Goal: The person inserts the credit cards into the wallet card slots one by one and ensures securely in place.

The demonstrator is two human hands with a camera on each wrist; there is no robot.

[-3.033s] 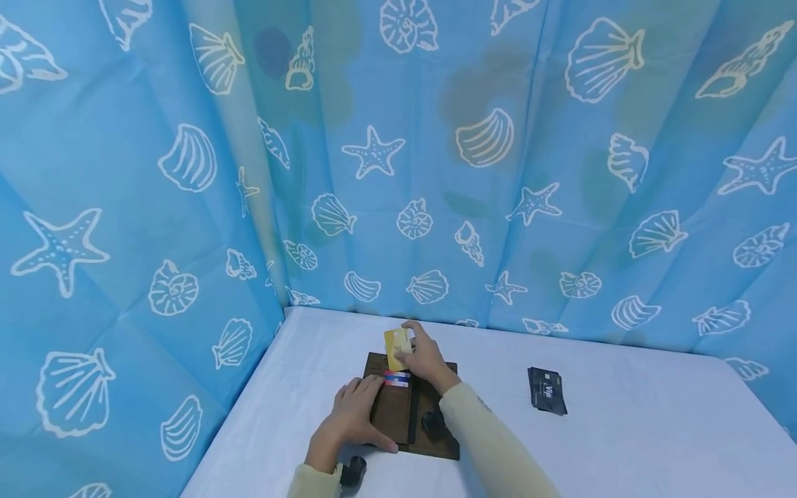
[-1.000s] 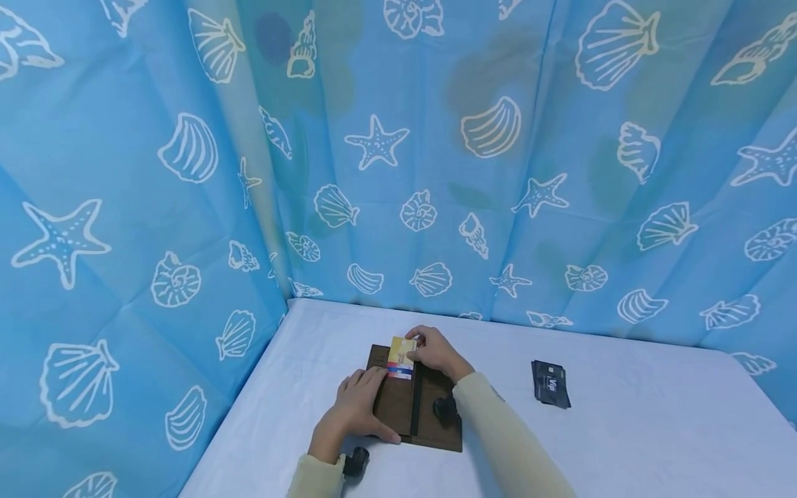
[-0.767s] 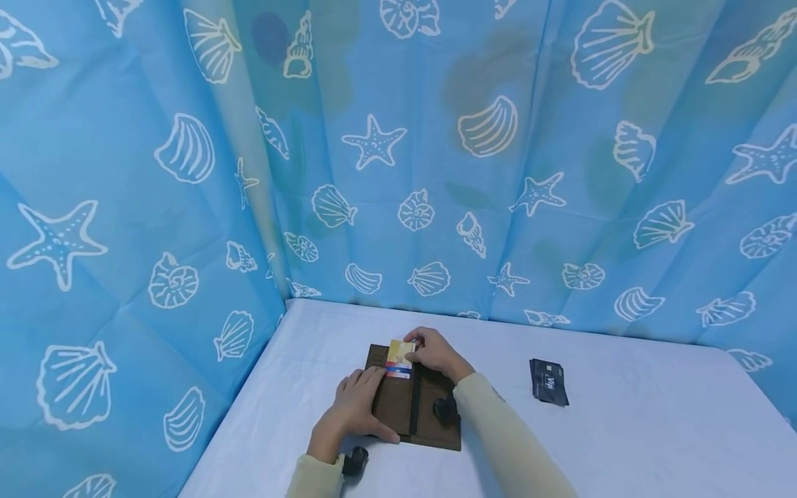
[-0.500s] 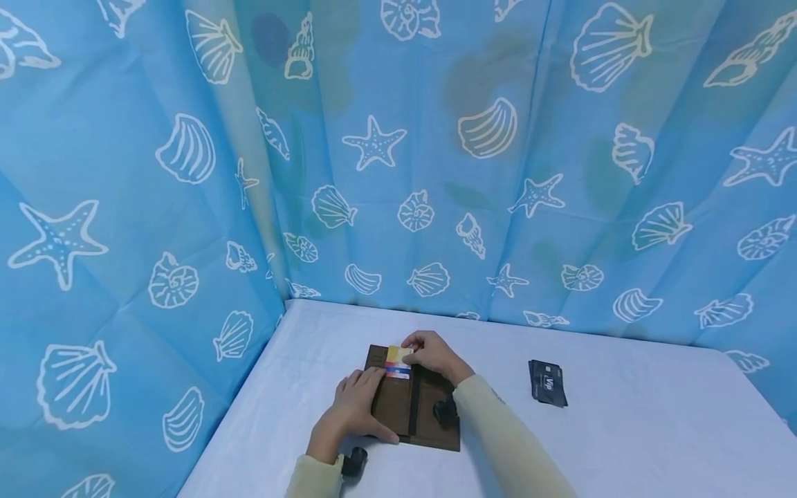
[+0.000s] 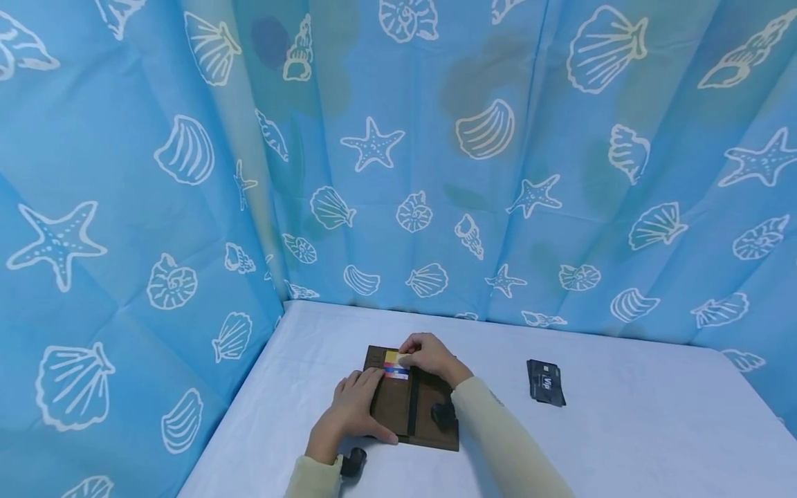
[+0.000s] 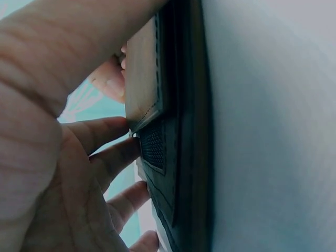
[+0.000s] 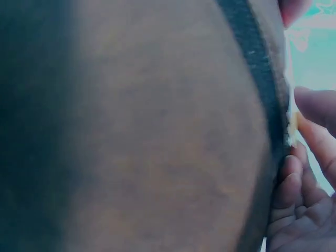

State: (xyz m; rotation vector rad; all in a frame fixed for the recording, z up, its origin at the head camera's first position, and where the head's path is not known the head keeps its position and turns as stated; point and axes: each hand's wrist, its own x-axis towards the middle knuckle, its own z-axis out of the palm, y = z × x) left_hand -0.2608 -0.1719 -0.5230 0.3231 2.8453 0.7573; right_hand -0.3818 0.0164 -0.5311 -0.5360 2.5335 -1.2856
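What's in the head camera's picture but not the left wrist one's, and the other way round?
Only the head view shows the stack of black Vip cards and the cream sleeves. Only the left wrist view shows the dark mesh patch on the brown wallet. Both show that wallet, the left hand, some of the right hand, the white tablecloth and the shell-patterned curtain.

We tag a pale cream left sleeve (image 5: pixel 313 478) and matching right sleeve (image 5: pixel 507 443), small greyish mark (image 5: pixel 497 399) near the right cuff. We see bare left hand (image 5: pixel 356 408), bare right hand (image 5: pixel 432 357), rounded black left wrist device (image 5: pixel 353 462), black right wrist device (image 5: pixel 443 413).
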